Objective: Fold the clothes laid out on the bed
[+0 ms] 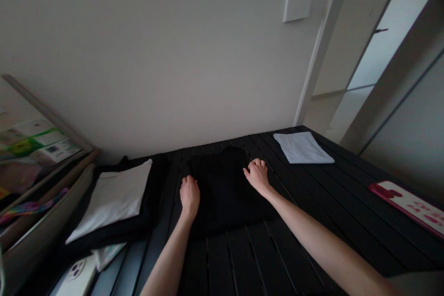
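Fingers of the left hand [189, 189] lie relaxed and slightly curled, resting on a soft black folded cloth [222, 194] without clenching it. Fingers of the right hand [257, 175] curve down at the cloth's upper right edge; whether they pinch the fabric or only touch it, I cannot tell. The black cloth lies flat between both hands, in the middle of a black slatted table [243, 259], its dark color nearly merging with the slats.

Farther right on the table sits a folded pale blue cloth [301, 148], well apart from the hands, and a red-edged white flat board [407, 206] lies near the right edge. To the left, a folded white cloth [111, 199] rests on a dark fabric layer [138, 222]. A white patterned object [76, 275] lies beyond that, by the lower corner. Shelves holding colorful boxes [34, 141] lean at left, and a square white wall plate [298, 3] sits on the pale wall [156, 55] ahead.
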`<state>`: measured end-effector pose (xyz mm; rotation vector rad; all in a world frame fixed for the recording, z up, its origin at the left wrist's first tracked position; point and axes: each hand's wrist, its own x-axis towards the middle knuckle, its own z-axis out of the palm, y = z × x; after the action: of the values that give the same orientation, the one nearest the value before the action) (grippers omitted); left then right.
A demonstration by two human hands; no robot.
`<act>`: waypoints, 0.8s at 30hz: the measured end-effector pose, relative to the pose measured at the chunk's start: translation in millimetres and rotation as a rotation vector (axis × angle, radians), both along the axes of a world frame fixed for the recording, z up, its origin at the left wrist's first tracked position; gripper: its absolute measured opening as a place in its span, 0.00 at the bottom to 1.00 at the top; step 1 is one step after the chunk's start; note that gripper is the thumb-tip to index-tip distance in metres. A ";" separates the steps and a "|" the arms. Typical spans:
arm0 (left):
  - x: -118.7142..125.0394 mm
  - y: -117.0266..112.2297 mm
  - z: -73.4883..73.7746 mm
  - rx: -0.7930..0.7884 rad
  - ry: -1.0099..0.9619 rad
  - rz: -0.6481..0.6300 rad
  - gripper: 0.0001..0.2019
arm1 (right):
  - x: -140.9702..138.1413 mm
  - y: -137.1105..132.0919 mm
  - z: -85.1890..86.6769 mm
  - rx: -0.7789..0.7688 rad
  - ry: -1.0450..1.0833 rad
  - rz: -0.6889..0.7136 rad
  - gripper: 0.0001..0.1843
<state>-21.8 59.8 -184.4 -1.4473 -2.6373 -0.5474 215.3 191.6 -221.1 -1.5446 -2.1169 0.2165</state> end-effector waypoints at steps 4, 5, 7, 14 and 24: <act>-1.0 -0.4 -0.1 0.112 -0.142 -0.011 0.06 | -2.9 6.9 -7.3 -0.040 0.290 0.134 0.08; -1.3 -0.8 -0.2 0.143 -0.182 0.000 0.06 | -4.0 9.5 -9.2 -0.064 0.351 0.153 0.09; -2.3 -1.0 -0.5 0.196 -0.265 0.023 0.07 | -6.3 15.3 -12.8 -0.106 0.423 0.166 0.09; 1.2 9.5 3.9 0.248 -0.722 -0.101 0.33 | -3.5 32.3 -12.3 -0.199 0.535 0.240 0.27; 127.9 54.4 38.3 0.291 -1.057 -0.654 0.45 | 104.0 70.5 77.1 -0.036 0.223 0.371 0.33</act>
<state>106.1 114.2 -146.1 -2.3314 -2.3111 -2.1515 319.3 262.1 -144.0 -1.0762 -2.2091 0.5311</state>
